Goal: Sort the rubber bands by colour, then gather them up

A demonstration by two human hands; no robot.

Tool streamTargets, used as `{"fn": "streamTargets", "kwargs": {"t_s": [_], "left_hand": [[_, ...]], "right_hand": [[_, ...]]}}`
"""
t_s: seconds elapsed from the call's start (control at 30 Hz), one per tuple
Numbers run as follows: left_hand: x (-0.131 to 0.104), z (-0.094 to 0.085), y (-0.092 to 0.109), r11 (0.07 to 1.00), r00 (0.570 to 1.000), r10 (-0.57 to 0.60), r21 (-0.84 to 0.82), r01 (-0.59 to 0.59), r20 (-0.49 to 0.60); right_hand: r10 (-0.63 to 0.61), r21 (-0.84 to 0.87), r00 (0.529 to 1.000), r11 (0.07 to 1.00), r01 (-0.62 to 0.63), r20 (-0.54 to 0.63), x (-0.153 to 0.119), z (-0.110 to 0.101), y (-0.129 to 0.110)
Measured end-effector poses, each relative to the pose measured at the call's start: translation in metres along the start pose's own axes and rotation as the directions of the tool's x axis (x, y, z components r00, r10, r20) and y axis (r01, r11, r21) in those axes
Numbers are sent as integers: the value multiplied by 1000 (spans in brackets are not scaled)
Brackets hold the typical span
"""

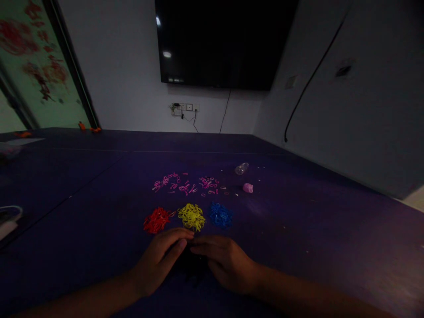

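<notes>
My left hand (162,256) and my right hand (225,261) rest low over the purple surface, fingertips close together. Both are open, with fingers stretched and slightly curved around a dark patch (190,267), which may be black rubber bands or shadow; I cannot tell which. Just beyond the fingertips lies a heap of yellow rubber bands (191,216). A red rubber band heap (157,220) sits to its left, and a blue rubber band heap (221,215) to its right. Farther off, pink rubber bands (187,187) are scattered loosely.
A pink lump (247,188) and a clear plastic piece (241,168) lie beyond the blue heap. The purple surface (314,207) reaches the wall, where a large dark screen (225,44) hangs. A white object with a cable (8,227) is at the left edge.
</notes>
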State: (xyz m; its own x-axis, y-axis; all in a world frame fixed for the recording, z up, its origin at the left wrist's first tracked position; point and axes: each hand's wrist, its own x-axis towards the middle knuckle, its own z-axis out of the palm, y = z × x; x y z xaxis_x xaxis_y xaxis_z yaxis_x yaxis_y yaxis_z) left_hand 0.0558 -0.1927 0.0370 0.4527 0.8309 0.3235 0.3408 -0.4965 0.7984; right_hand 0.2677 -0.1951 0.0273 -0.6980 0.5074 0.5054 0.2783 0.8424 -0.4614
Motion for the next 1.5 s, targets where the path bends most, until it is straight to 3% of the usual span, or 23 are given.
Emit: {"fn": "streamTargets", "kwargs": {"t_s": [0.1, 0.2, 0.27, 0.37, 0.47, 0.57, 0.7, 0.87, 1.03, 1.1, 1.17, 1.23, 1.3, 1.4, 1.5], "left_hand": [[0, 0, 0, 1000, 999, 4, -24, -3, 41], [1, 1, -3, 999, 999, -23, -41, 22, -37], [2, 1, -4, 997, 993, -57, -66, 51, -100], [3, 1, -5, 991, 987, -88, -112, 73, -135], [3, 2, -7, 990, 989, -81, -127, 65, -126], [3, 3, -8, 991, 990, -71, -125, 56, -119], [3, 5, -8, 989, 992, -71, -135, 57, -103], [3, 4, -6, 986, 993, -72, -154, 57, -94], [3, 3, -6, 983, 993, -79, -170, 64, -86], [3, 2, -7, 982, 992, -82, -175, 65, -91], [3, 2, -7, 981, 989, -84, -186, 61, -119], [3, 1, -7, 980, 980, -100, -190, 66, -174], [4, 1, -7, 983, 968, -114, -168, 77, -225], [6, 0, -5, 988, 956, -115, -127, 83, -268], [7, 0, -4, 989, 952, -107, -130, 71, -288]], "right_hand": [[36, -72, 987, 996, -48, -156, 4, -9, 18], [155, -183, 934, 958, -223, -321, 22, -26, 59], [251, -242, 894, 903, -354, -372, 42, -40, 93], [377, -338, 870, 812, -476, -317, 72, -58, 139], [539, -498, 812, 652, -572, -227, 95, -69, 168], [620, -632, 777, 559, -536, -111, 108, -74, 181], [638, -677, 767, 537, -504, -65, 114, -72, 184], [644, -724, 761, 491, -484, -72, 118, -69, 179], [608, -727, 782, 473, -498, -140, 119, -80, 160], [527, -665, 818, 528, -527, -230, 113, -82, 142], [405, -534, 867, 683, -497, -289, 100, -76, 113], [292, -395, 926, 842, -368, -239, 81, -61, 78], [222, -268, 969, 932, -243, -109, 58, -42, 42], [169, -220, 984, 963, -154, 51, 29, -14, 1], [140, -238, 984, 965, -112, 107, 16, 0, -17]]}}
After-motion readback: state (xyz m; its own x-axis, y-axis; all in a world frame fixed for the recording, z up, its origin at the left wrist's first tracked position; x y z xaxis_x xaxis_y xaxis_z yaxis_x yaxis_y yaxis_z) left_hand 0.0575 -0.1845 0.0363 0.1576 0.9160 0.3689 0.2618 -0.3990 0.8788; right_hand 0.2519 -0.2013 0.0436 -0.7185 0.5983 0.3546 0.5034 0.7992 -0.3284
